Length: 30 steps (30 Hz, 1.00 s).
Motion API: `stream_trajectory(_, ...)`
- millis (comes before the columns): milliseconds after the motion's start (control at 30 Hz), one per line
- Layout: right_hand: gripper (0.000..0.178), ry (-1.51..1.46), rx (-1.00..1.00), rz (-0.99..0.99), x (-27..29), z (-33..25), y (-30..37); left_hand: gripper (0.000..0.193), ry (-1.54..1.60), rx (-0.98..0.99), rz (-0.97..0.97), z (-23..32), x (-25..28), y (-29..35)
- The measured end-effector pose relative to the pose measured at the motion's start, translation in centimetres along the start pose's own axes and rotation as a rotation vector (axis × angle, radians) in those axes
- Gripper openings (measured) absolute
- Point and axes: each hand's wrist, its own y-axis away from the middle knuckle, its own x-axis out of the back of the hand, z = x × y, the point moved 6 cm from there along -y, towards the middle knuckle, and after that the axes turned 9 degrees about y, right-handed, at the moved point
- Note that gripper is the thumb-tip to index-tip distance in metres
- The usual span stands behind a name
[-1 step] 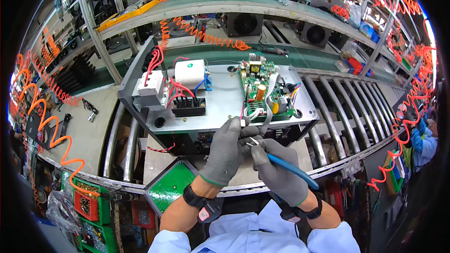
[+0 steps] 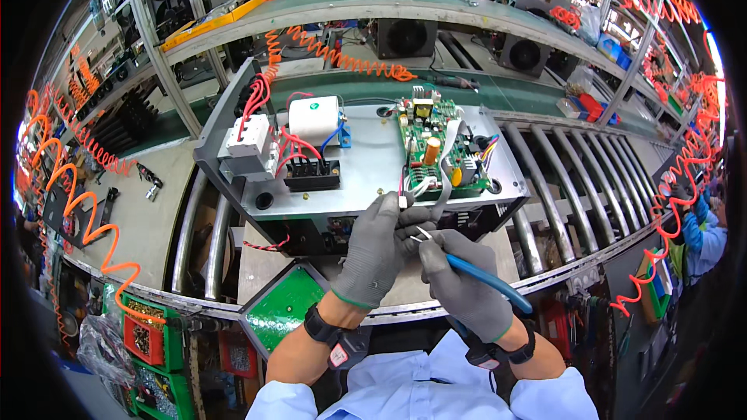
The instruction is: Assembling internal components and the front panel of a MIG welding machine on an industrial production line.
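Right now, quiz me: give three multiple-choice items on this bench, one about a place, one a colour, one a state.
1. Where is the green circuit board mounted?
A. on the right part of the grey metal chassis
B. on the rollers
C. in the red bin

2. What colour are the handles of the hand tool?
A. red
B. blue
C. yellow

3. What is the right hand doing?
A. resting flat
B. holding the tool, tip toward the left hand
C. hanging free

Answers: 1 A, the board sits right of the white block. 2 B, blue shows past the grey glove. 3 B, its fingers wrap the handles.
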Motion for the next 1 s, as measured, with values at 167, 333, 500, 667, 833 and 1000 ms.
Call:
stream_trajectory(167, 0.025, -0.021, -0.077, -0.02, 0.8, 1.2, 0.0, 0.036, 0.112, -0.057, 0.041, -1.1, -0.4, 0.0)
stream_trajectory(333, 0.022, 0.04, 0.072, 0.019, 1.1, 0.6, -1.2, 0.037, 0.168, -0.031, 0.037, -1.9, 0.2, -0.2)
stream_trajectory(500, 0.021, 0.153, 0.08, 0.009, 0.8, 0.6, -2.6, 0.036, 0.247, -0.025, -0.038, -2.0, 0.3, -0.3)
stream_trajectory(667, 0.023, 0.252, 0.117, -0.081, 1.3, 0.1, -3.8, 0.035, 0.184, -0.046, 0.006, -2.1, 0.7, -0.5)
stream_trajectory(833, 0.023, 0.198, -0.012, -0.148, 0.7, 0.7, -4.8, 0.033, 0.099, -0.091, 0.025, -1.7, 0.7, -0.6)
stream_trajectory(1000, 0.025, 0.186, -0.131, -0.204, 0.7, 0.8, -5.1, 0.034, -0.019, -0.106, -0.029, -0.6, 0.7, -0.8)
